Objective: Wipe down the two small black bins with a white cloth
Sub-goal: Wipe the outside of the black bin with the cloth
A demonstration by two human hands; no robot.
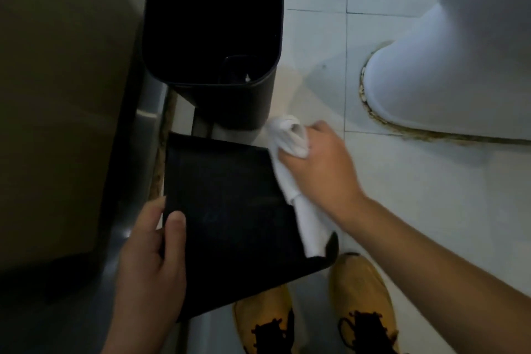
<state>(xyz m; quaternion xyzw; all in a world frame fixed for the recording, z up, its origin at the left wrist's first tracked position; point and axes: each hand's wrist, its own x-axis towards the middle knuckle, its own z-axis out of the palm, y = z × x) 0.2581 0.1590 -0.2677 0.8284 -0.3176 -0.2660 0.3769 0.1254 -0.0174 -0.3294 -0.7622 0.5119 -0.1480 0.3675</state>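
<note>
While the left hand (149, 261) grips the near black bin (230, 215) by its left wall, thumb curled over the rim, the right hand (319, 169) pinches a bunched white cloth (290, 164) against its right edge. Matte, smooth, rectangular plastic. Second black bin (212, 37) stands upright just behind, on tile floor (402, 195). Toilet base (445, 80) right.

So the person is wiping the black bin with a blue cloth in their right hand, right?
Not quite: the cloth is white, not blue. The head view shows the right hand gripping it against the black bin, while the left hand holds the bin.
</note>
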